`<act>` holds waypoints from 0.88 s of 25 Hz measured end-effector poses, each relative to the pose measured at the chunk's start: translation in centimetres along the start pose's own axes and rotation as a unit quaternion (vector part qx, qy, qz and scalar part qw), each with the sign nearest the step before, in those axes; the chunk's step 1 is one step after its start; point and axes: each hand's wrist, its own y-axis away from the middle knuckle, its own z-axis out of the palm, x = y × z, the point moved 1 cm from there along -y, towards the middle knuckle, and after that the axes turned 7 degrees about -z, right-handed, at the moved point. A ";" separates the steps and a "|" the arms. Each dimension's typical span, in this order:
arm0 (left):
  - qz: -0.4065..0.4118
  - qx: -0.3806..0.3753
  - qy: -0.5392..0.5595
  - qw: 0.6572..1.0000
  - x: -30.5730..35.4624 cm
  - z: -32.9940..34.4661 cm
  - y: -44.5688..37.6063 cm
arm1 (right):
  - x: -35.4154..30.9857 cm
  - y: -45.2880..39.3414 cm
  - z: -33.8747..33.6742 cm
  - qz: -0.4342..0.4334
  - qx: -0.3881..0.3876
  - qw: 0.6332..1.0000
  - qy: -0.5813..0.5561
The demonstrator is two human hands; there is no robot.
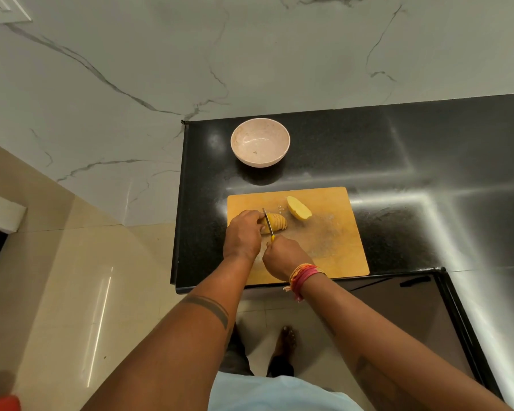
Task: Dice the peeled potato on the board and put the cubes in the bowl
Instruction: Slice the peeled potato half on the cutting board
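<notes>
A wooden cutting board (333,232) lies on the black counter. On its left part sits a sliced potato half (279,223), its slices still standing together. My left hand (244,234) holds that half from the left with curled fingers. My right hand (284,256) grips a yellow-handled knife (268,222) whose blade stands in the potato half next to my left fingers. A second, uncut potato half (298,208) lies further back on the board. A pale pink bowl (260,143) stands behind the board with nothing visible in it.
The black counter (413,161) ends at an edge just left of the board and bowl, with tiled floor below. A marble-patterned wall runs behind. The counter turns towards me along the right side. My foot shows on the floor.
</notes>
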 end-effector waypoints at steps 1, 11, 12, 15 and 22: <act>0.004 -0.001 -0.002 1.000 0.0 0.0 0.0 | -0.3 -0.3 -0.2 0.001 -0.005 1.000 0.004; -0.008 -0.006 0.012 1.000 -0.4 0.3 -0.4 | -1.5 -1.6 -1.5 -0.035 -0.046 0.998 0.033; -0.008 -0.003 0.015 1.000 -0.4 0.3 -0.3 | -1.2 -1.5 -1.1 -0.025 -0.052 0.998 0.038; 0.001 0.003 0.015 1.000 -0.3 0.1 -0.1 | 0.3 -0.7 0.4 0.016 -0.047 0.998 0.030; -0.011 0.003 0.018 1.000 -0.3 0.0 0.0 | 3.3 2.5 3.2 0.028 -0.045 0.999 0.005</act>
